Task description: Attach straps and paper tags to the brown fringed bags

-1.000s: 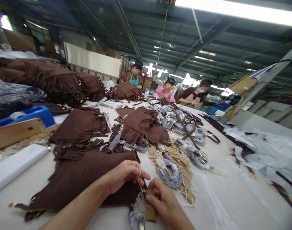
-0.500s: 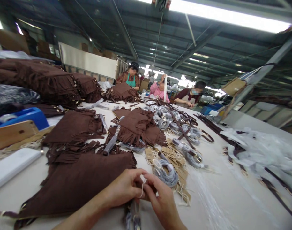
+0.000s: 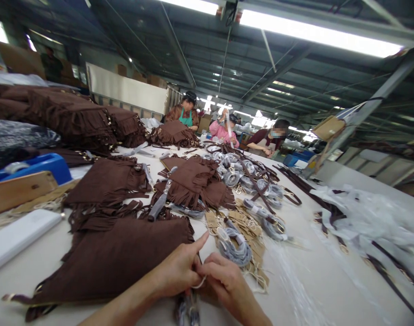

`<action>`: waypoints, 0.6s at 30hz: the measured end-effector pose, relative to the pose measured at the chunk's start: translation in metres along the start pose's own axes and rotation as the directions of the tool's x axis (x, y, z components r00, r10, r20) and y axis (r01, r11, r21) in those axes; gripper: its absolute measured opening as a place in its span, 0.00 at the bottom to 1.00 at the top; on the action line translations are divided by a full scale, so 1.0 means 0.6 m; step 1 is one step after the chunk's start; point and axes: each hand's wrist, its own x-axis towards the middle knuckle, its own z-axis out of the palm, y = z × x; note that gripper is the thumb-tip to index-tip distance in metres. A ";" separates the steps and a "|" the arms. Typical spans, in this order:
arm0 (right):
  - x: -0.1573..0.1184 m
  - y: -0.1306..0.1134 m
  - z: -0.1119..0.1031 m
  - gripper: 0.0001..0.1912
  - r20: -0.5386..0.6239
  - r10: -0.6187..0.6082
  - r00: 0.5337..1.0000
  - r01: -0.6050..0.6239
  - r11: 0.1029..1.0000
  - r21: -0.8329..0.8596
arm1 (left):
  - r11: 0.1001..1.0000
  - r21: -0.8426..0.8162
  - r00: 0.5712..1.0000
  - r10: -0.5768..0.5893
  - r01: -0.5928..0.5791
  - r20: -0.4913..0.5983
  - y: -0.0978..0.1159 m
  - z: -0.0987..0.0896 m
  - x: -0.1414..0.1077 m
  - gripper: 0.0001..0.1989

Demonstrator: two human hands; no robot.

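My left hand (image 3: pixel 179 270) and my right hand (image 3: pixel 227 280) meet at the near edge of the table. A thin white string (image 3: pixel 200 285) loops below their fingertips. My left thumb pinches at it while the index finger points out straight. The curled fingers of my right hand press together on the string beside the left thumb. Under the hands hangs a strap end in grey wrapping (image 3: pixel 188 310), partly hidden. A brown fringed suede bag (image 3: pixel 125 258) lies just left of my hands. To their right sit a wrapped coiled strap (image 3: pixel 234 246) and brown paper tags (image 3: pixel 257 246) with strings.
More brown bags (image 3: pixel 193 179) and a heap of wrapped straps (image 3: pixel 244 174) cover the middle. At left are a blue tape dispenser (image 3: pixel 55 167), a phone (image 3: pixel 21 192) and a white box (image 3: pixel 23 237). Clear plastic (image 3: pixel 373 222) lies right. Several people work beyond.
My left index finger has straightened away from the right hand. Both hands have closed together lower on the string, and its loop now hangs lower. The view has shifted slightly.
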 end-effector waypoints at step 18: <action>-0.006 0.034 -0.018 0.11 -0.292 0.060 0.955 -0.055 0.998 0.024 | 0.895 -0.442 0.958 -0.079 -0.054 -0.276 -0.023 -0.026 0.032 0.17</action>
